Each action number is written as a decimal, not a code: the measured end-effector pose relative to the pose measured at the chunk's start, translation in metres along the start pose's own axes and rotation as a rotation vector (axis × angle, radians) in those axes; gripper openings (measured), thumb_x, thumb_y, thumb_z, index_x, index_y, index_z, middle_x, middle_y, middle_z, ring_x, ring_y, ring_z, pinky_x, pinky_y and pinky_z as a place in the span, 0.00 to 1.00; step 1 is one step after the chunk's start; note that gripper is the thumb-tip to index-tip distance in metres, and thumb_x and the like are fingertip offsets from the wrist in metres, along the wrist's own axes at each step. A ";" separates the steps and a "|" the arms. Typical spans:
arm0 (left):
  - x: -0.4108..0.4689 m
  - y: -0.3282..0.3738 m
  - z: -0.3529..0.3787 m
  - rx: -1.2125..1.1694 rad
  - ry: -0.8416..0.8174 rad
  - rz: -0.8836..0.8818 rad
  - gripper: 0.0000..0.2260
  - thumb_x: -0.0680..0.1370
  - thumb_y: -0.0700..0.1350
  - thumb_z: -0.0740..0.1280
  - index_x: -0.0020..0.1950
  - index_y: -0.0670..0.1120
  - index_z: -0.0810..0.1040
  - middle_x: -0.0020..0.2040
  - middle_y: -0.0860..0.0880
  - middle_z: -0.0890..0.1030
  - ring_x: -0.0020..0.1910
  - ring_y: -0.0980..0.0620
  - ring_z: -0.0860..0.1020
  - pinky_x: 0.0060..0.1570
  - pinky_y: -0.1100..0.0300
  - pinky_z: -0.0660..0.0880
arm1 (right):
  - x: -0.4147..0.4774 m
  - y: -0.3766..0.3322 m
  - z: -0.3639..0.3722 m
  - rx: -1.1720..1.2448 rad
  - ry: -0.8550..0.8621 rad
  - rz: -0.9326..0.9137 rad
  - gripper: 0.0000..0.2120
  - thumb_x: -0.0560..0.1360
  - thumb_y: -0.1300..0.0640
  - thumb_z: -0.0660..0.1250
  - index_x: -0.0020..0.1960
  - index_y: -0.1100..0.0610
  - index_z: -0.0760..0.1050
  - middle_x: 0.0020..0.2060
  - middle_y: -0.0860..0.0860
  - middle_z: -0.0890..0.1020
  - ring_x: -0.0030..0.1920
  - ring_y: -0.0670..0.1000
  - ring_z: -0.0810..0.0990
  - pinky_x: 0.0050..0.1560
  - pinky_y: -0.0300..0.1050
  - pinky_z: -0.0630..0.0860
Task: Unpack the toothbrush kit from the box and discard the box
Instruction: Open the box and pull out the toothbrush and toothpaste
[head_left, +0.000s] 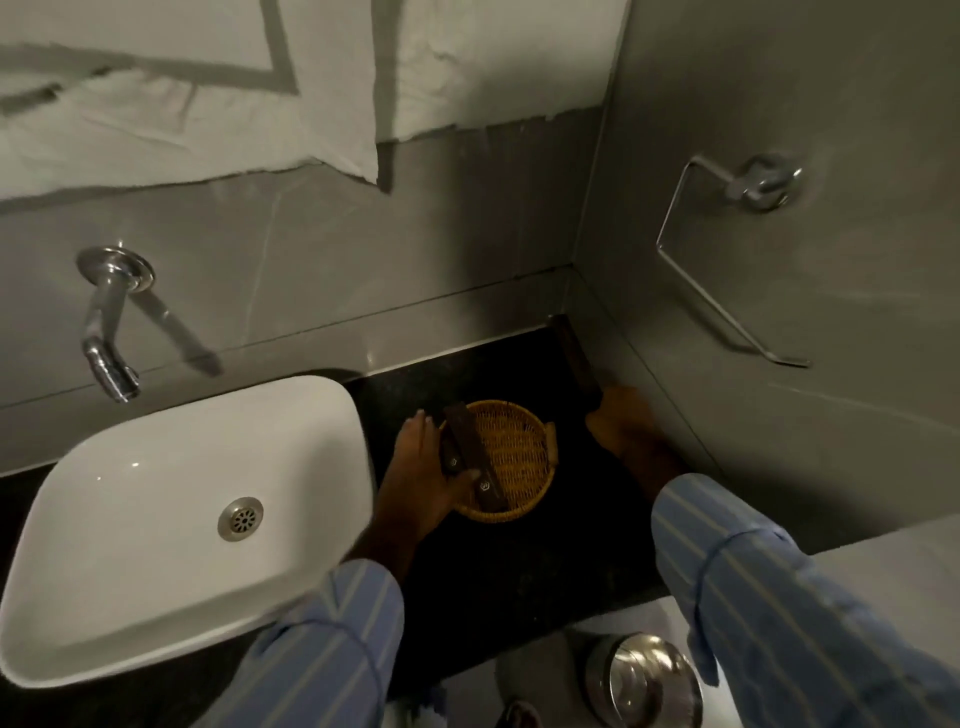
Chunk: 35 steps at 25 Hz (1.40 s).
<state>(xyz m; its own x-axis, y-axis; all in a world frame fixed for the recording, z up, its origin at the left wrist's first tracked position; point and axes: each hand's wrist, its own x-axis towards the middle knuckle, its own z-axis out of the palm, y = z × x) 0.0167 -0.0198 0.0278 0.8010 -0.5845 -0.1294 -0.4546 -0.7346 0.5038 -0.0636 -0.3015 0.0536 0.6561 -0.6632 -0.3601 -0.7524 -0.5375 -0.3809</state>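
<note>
A round wicker basket (519, 457) sits on the black counter beside the sink. My left hand (423, 467) grips two long dark brown boxes (475, 454) that lie across the basket's left side. My right hand (621, 421) holds the near end of a third long dark box (574, 353), which stretches away along the right wall toward the back corner. Both arms wear blue striped sleeves.
A white basin (156, 519) with a wall tap (106, 322) fills the left. A chrome towel ring (727, 249) hangs on the right wall. Below the counter's front edge stands a steel lidded bin (644, 680). White towels (208, 88) hang above.
</note>
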 end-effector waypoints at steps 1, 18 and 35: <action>0.008 0.017 -0.024 0.010 0.044 0.009 0.46 0.74 0.65 0.66 0.81 0.42 0.52 0.82 0.42 0.52 0.81 0.43 0.49 0.76 0.52 0.48 | -0.010 -0.007 -0.019 0.022 0.025 -0.036 0.18 0.76 0.56 0.66 0.64 0.62 0.76 0.60 0.63 0.80 0.59 0.64 0.79 0.55 0.52 0.76; 0.052 0.206 -0.286 -0.616 0.272 0.226 0.15 0.77 0.53 0.71 0.54 0.43 0.86 0.53 0.46 0.87 0.56 0.42 0.84 0.59 0.53 0.78 | -0.112 -0.099 -0.209 -0.003 0.426 -0.443 0.15 0.74 0.56 0.69 0.60 0.58 0.77 0.54 0.57 0.83 0.56 0.58 0.82 0.57 0.51 0.78; 0.025 0.249 -0.378 -0.773 0.304 0.374 0.07 0.76 0.35 0.68 0.51 0.40 0.84 0.51 0.39 0.83 0.42 0.45 0.87 0.36 0.60 0.84 | -0.157 -0.128 -0.291 -0.055 0.648 -0.595 0.21 0.74 0.58 0.72 0.67 0.56 0.76 0.59 0.56 0.81 0.59 0.55 0.80 0.63 0.45 0.75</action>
<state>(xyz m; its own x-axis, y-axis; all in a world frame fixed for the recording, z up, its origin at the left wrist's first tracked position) 0.0711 -0.0866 0.4731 0.7718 -0.5417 0.3331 -0.4053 -0.0154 0.9140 -0.0875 -0.2797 0.4069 0.7902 -0.4212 0.4451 -0.3089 -0.9011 -0.3043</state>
